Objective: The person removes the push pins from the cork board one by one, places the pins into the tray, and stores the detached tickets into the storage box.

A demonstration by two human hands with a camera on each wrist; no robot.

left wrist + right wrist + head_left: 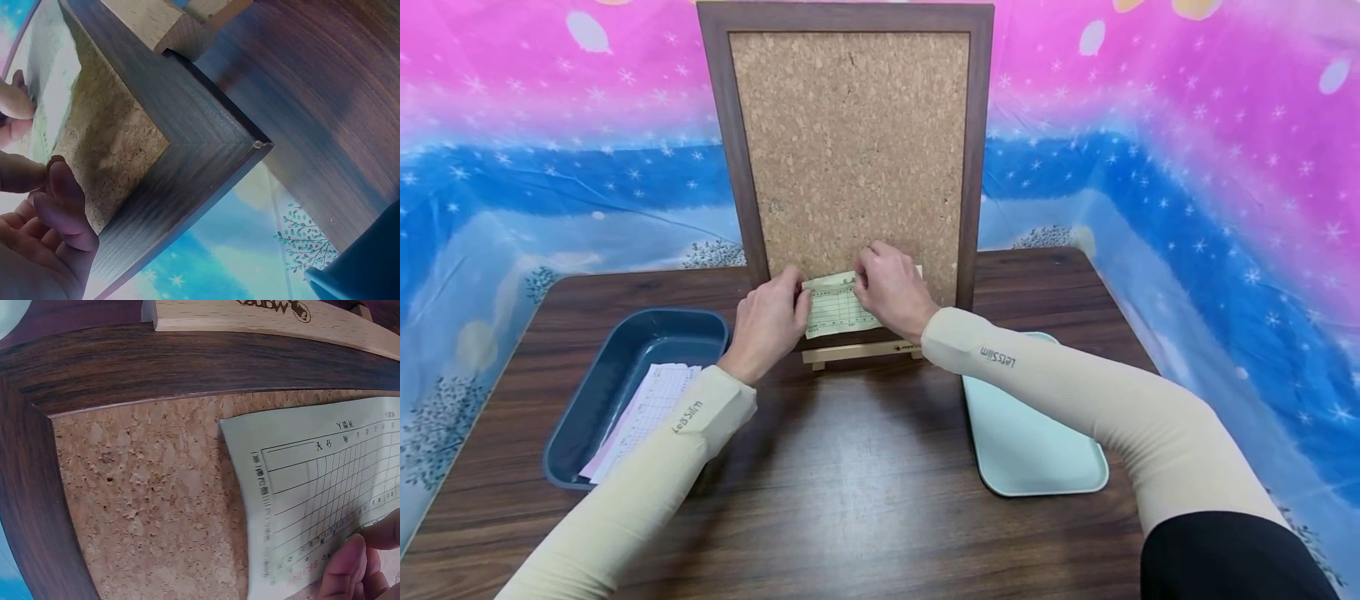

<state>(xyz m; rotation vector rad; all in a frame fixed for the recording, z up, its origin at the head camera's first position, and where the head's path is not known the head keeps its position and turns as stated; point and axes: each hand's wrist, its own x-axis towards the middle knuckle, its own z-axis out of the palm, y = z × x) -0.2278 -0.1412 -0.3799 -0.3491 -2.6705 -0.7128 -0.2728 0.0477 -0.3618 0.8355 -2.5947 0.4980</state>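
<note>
A pale green printed receipt slip [835, 310] lies against the lower part of a cork board [857, 150] in a dark wooden frame. My left hand [769, 321] pinches the slip's left edge between thumb and forefinger, as the left wrist view shows near the fingers [62, 194]. Along the slip's upper part, my right hand [891, 283] pinches the paper with thumb and finger. In the right wrist view the slip [312, 481] appears upside down, its free corner standing a little off the cork. Whether a small pin sits under the right fingertips [350, 556], I cannot tell.
A light wooden easel ledge [857, 354] supports the board. To the left, a dark blue tray [568, 450] contains more printed slips [651, 408]. A pale green shallow tray [1037, 450] lies on the right of the brown table [850, 517], partly under the right forearm.
</note>
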